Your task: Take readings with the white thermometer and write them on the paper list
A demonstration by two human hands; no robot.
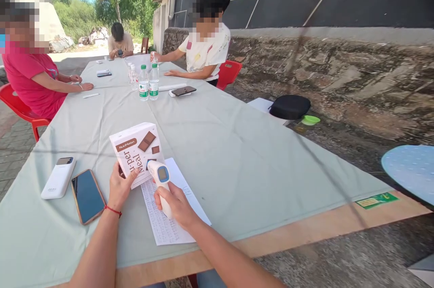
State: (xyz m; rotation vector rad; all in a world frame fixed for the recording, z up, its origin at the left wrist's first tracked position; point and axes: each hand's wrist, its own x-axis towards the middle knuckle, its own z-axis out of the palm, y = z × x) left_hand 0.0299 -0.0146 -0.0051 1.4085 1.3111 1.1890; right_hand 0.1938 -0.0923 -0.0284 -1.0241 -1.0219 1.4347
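Note:
My left hand (122,184) grips the lower edge of a white and brown box (130,143) printed "NutriMotion" and "Meal", tilted above the table. In my right hand (176,204) is a white and blue infrared thermometer (162,179), fingers wrapped round its handle. Its head is close to the box's right side; whether they touch I cannot tell. Beneath both hands lies a sheet of paper (183,220) covered in small writing. A smartphone (88,196) in an orange-brown case rests left of my left wrist, with a white power bank (59,178) beside it.
Two water bottles (144,83) with green caps stand farther up the cloth-covered table (237,157), near a dark phone (183,91). A pen (91,96) lies at left. Three other people sit around the table. A black case (290,107) sits beyond the right edge.

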